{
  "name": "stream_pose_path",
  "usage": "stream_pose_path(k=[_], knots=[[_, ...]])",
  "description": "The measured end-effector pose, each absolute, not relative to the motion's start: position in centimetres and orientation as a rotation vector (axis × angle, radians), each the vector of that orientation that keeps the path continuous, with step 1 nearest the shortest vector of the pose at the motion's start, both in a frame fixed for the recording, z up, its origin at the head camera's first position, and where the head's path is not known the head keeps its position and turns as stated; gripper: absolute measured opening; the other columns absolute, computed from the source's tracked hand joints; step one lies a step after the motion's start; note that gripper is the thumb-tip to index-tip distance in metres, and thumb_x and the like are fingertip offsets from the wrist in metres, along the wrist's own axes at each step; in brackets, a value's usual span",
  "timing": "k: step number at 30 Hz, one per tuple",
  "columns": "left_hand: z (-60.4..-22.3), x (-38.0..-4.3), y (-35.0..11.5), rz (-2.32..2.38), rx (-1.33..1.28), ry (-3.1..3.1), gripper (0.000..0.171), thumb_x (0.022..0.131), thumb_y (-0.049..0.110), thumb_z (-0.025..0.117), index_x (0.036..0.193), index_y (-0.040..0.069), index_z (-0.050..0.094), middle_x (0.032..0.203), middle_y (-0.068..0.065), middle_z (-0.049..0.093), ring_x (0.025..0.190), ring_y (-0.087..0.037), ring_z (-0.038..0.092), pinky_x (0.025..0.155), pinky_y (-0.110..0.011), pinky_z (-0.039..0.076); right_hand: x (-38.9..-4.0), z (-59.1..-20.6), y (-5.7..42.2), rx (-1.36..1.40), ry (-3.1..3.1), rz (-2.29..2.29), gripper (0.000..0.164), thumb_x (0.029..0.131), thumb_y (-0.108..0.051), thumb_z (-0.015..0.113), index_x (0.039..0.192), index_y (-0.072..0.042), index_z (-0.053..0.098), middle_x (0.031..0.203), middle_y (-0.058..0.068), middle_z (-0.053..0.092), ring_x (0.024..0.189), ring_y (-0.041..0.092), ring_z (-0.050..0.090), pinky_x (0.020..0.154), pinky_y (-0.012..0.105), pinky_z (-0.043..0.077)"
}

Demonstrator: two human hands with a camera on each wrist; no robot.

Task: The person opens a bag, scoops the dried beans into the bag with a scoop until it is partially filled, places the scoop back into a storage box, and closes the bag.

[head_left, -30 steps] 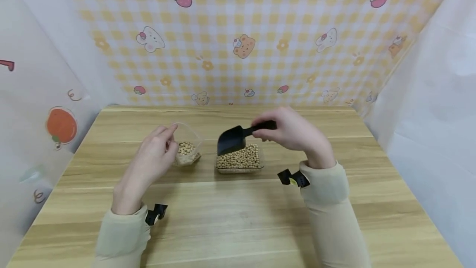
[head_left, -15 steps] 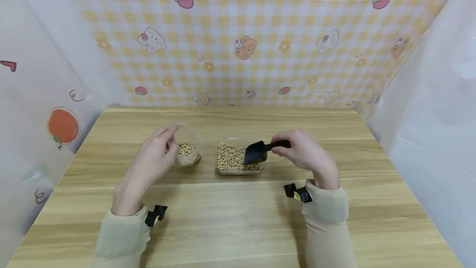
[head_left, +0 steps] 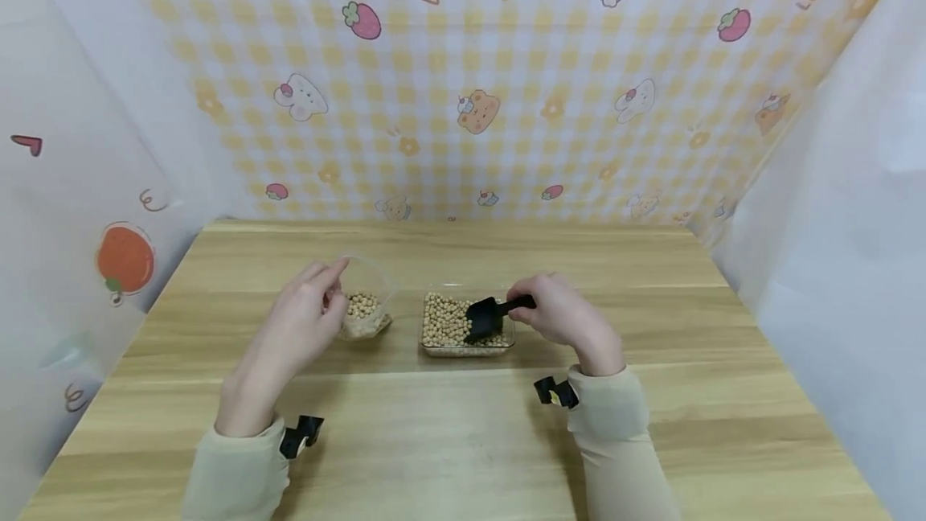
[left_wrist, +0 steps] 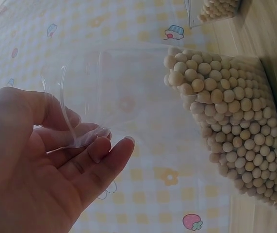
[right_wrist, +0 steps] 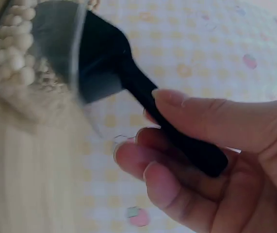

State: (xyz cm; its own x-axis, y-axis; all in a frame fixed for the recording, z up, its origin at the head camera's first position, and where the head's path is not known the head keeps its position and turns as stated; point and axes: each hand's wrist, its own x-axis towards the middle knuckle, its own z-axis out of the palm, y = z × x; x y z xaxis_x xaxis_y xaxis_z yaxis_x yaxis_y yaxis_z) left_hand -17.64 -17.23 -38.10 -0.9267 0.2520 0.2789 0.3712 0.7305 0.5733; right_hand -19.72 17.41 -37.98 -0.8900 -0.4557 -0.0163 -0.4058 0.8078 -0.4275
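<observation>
A clear plastic bag (left_wrist: pixel 133 92), part filled with pale round beans (left_wrist: pixel 240 131), stands on the table with its mouth up. My left hand (head_left: pixel 300 320) pinches the rim of that bag between thumb and fingers. To its right sits a clear rectangular container (head_left: pixel 466 350) of the same beans. My right hand (head_left: pixel 564 320) grips the handle of a black scoop (head_left: pixel 485 320), thumb on top and fingers beneath. The scoop's blade dips into the beans at the container's right half, and its tip is hidden among them.
The wooden table (head_left: pixel 448 441) reaches back to a yellow checked cloth (head_left: pixel 506 143). White sheets (head_left: pixel 846 183) hang at both sides. A black camera mount is strapped to each wrist.
From above the container, the scoop has come down to its right side, then moved left into the beans. My left hand keeps its hold on the bag. The head view has tilted slightly up.
</observation>
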Motion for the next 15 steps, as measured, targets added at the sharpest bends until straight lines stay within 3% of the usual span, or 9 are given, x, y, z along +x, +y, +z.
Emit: stream_pose_path(k=[6, 11, 15], knots=[[-37.9, -17.5, -17.4, -0.947, -0.477, -2.736, 0.05, 0.092, 0.004, 0.046, 0.14, -0.01, 0.045, 0.086, -0.004, 0.05, 0.07, -0.016, 0.045, 0.056, -0.029, 0.041, -21.1, -39.8, 18.3, -0.588, 2.776, -0.813, 0.011, 0.085, -0.01, 0.075, 0.096, -0.01, 0.073, 0.086, -0.003, 0.067, 0.075, 0.013, 0.059, 0.07, 0.033, 0.049], [-37.9, -17.4, -17.4, -0.953, -0.483, -2.744, 0.05, 0.092, 0.003, 0.046, 0.14, -0.01, 0.045, 0.086, -0.004, 0.05, 0.069, -0.016, 0.044, 0.054, -0.027, 0.04, -21.8, -41.1, 18.5, -0.666, 2.725, -0.864, 0.011, 0.085, -0.012, 0.074, 0.096, -0.01, 0.072, 0.083, -0.005, 0.066, 0.072, 0.01, 0.059, 0.066, 0.03, 0.05], [-38.0, -17.2, -17.3, -0.964, -0.479, -2.765, 0.05, 0.092, 0.002, 0.046, 0.14, -0.01, 0.045, 0.085, -0.004, 0.05, 0.067, -0.015, 0.043, 0.053, -0.027, 0.04, -21.7, -41.6, 18.0, -0.764, 2.756, -0.809, 0.013, 0.086, -0.013, 0.074, 0.098, -0.009, 0.073, 0.088, -0.004, 0.068, 0.077, 0.011, 0.061, 0.073, 0.032, 0.052]])
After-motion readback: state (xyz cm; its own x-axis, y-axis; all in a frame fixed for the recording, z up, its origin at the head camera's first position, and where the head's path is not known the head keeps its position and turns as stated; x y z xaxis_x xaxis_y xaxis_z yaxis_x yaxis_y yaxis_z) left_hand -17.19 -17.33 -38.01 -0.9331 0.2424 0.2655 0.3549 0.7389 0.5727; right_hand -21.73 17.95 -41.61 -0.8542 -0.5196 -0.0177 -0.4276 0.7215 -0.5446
